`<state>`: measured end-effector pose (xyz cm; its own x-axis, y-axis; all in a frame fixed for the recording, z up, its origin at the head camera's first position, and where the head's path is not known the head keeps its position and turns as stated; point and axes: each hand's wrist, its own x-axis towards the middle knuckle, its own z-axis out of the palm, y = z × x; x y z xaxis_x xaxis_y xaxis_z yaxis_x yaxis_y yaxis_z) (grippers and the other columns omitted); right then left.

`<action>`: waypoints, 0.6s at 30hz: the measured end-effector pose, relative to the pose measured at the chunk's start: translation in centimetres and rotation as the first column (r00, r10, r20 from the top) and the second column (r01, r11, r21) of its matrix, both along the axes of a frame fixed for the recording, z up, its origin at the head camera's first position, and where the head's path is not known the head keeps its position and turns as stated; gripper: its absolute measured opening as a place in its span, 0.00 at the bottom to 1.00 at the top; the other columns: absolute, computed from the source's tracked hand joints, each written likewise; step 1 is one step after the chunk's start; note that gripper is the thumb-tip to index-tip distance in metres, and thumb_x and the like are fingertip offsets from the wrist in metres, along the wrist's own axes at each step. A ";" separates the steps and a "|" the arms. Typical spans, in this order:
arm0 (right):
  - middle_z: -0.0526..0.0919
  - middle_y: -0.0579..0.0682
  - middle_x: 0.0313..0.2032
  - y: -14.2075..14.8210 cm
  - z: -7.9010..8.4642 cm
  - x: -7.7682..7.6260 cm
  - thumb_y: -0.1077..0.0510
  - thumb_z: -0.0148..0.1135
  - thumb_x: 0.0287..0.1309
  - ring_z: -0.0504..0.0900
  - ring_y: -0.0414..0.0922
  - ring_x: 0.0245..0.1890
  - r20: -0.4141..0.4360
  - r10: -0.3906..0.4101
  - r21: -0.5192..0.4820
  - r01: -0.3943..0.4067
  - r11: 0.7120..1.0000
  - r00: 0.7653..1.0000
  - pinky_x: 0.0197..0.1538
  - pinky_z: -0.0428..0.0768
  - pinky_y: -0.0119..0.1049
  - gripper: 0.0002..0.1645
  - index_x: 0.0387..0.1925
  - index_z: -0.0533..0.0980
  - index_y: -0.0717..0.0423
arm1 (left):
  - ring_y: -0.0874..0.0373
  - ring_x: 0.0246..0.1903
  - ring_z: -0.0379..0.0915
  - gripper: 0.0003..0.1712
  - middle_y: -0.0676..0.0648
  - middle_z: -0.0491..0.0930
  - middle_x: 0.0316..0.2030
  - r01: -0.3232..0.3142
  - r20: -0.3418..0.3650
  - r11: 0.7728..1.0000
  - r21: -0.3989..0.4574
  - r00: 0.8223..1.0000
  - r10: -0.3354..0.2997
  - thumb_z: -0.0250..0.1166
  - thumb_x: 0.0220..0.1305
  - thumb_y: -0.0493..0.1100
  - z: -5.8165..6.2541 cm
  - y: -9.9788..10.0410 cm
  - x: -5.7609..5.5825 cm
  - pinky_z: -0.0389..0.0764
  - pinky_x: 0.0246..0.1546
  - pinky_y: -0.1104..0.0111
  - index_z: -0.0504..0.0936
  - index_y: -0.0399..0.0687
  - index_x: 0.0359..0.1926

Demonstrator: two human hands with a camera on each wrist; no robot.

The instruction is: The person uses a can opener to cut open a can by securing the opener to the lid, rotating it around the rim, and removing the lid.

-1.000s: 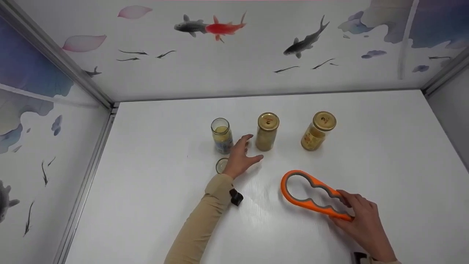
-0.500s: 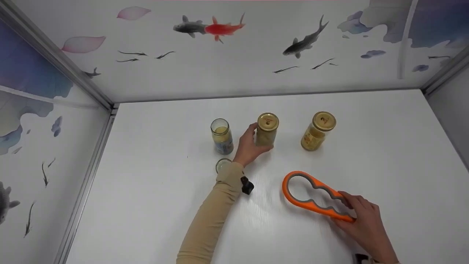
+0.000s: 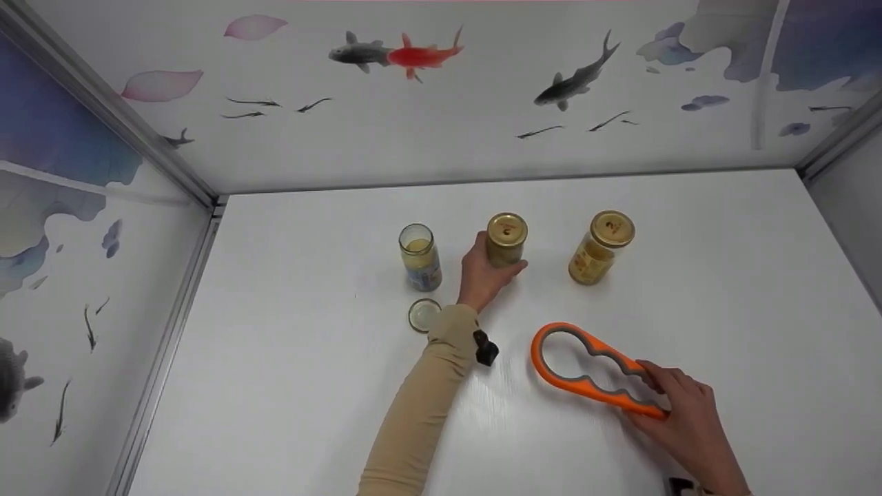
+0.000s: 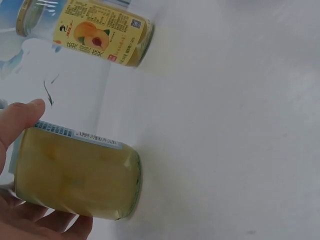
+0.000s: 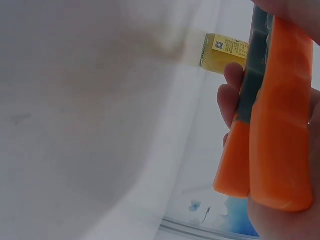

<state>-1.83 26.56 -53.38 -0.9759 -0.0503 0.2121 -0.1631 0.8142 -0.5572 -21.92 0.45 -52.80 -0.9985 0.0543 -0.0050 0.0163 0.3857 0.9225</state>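
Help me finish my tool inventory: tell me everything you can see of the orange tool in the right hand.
The orange tool is long and open-centred: a rounded, closed end, then two arms with wavy inner edges. Its shell looks like smooth plastic; the grey lining looks rubbery. The right hand grips the arms near their ends; the rounded end points forward and left over the white table, nearer the person than the rightmost jar. Table contact is unclear.

We see a smooth glass jar (image 4: 77,172), its shiny metal-looking lid (image 3: 507,229), a smooth plastic-looking tool (image 5: 280,130), a matt cloth sleeve (image 3: 422,406), a smooth, softly glossy bench (image 3: 282,372)
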 end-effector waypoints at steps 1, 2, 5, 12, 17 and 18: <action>0.82 0.53 0.35 0.0 0.0 0.0 0.65 0.83 0.25 0.78 0.50 0.35 0.000 -0.001 -0.001 0.001 1.000 1.000 0.42 0.63 0.48 0.43 0.52 0.77 0.61 | 0.55 0.58 0.69 0.36 0.44 0.74 0.57 -0.015 -0.008 1.000 0.002 1.000 0.015 0.74 0.54 0.41 -0.1 0.2 0.0 0.69 0.59 0.65 0.67 0.41 0.61; 0.82 0.53 0.35 0.0 0.0 0.0 0.66 0.83 0.25 0.78 0.50 0.35 0.000 -0.003 0.000 0.003 1.000 1.000 0.42 0.63 0.48 0.42 0.52 0.77 0.62 | 0.55 0.57 0.70 0.35 0.44 0.75 0.56 -0.031 -0.020 0.999 0.006 0.999 0.031 0.74 0.54 0.41 -0.1 0.4 0.1 0.69 0.58 0.65 0.68 0.40 0.60; 0.82 0.53 0.35 -0.2 -0.1 0.0 0.66 0.83 0.26 0.77 0.50 0.35 0.005 -0.008 0.003 0.008 1.000 1.000 0.43 0.63 0.49 0.42 0.52 0.77 0.61 | 0.55 0.56 0.71 0.33 0.44 0.76 0.55 -0.067 -0.052 0.998 0.021 0.996 0.068 0.74 0.53 0.39 -0.3 1.0 0.2 0.69 0.58 0.65 0.69 0.40 0.58; 0.82 0.51 0.35 -0.4 -0.2 0.1 0.65 0.83 0.25 0.77 0.50 0.36 -0.013 -0.006 -0.008 0.006 1.000 1.000 0.43 0.63 0.49 0.43 0.52 0.77 0.61 | 0.54 0.55 0.72 0.30 0.44 0.77 0.52 -0.099 -0.101 0.995 0.022 0.990 0.101 0.74 0.52 0.38 -0.6 1.3 0.5 0.70 0.57 0.65 0.71 0.40 0.55; 0.82 0.51 0.34 -0.6 -0.2 -0.1 0.65 0.84 0.24 0.77 0.49 0.35 -0.015 -0.007 -0.010 0.006 1.000 1.000 0.43 0.63 0.49 0.43 0.52 0.77 0.61 | 0.55 0.55 0.72 0.31 0.45 0.77 0.53 -0.099 -0.083 0.995 0.005 0.992 0.100 0.74 0.52 0.38 -0.5 1.1 0.7 0.70 0.57 0.65 0.71 0.40 0.55; 0.82 0.51 0.34 -0.7 -0.2 -0.1 0.66 0.84 0.24 0.77 0.49 0.35 -0.014 -0.006 -0.013 0.006 1.000 1.000 0.43 0.62 0.48 0.43 0.52 0.77 0.61 | 0.55 0.55 0.72 0.31 0.45 0.77 0.53 -0.098 -0.078 0.995 -0.001 0.992 0.098 0.74 0.52 0.38 -0.5 1.0 0.7 0.70 0.57 0.65 0.71 0.40 0.56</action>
<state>-1.90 25.89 -53.58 -0.9732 -0.0412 0.2261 -0.1657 0.8078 -0.5657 -21.18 1.49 -53.28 -0.9964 -0.0436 0.0730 0.0500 0.3931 0.9181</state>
